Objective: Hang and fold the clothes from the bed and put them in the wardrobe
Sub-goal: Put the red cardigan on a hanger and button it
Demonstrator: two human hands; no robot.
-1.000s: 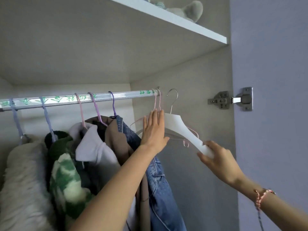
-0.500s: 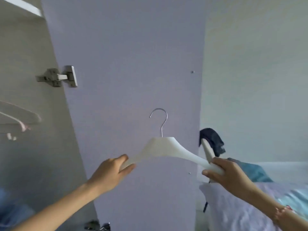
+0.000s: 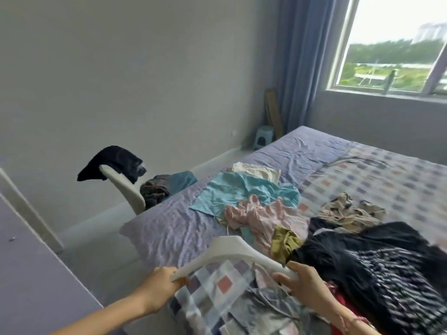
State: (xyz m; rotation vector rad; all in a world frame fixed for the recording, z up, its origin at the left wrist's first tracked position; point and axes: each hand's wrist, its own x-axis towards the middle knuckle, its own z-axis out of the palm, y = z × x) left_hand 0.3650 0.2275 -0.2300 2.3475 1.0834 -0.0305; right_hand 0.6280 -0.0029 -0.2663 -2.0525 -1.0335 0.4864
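Note:
I hold a white plastic hanger (image 3: 231, 250) level over the near corner of the bed (image 3: 169, 228). My left hand (image 3: 160, 290) grips its left tip and my right hand (image 3: 303, 280) grips its right tip. Loose clothes lie on the bed beyond it: a light blue garment (image 3: 242, 189), a pink one (image 3: 261, 213), an olive piece (image 3: 284, 243), a cream one (image 3: 256, 170), a patterned beige one (image 3: 350, 211) and a dark black and striped heap (image 3: 375, 257). The wardrobe is out of view.
A white chair (image 3: 125, 189) stands left of the bed with a dark garment (image 3: 113, 163) over its back and more clothes (image 3: 167, 187) on its seat. A lilac door panel (image 3: 29, 274) fills the lower left. A small stool (image 3: 263, 136) sits by the blue curtain (image 3: 297, 64).
The view has swung from the wardrobe rail past the door to the bed. The hanger came off the rail, and my left hand moved from the hanging clothes onto its left tip.

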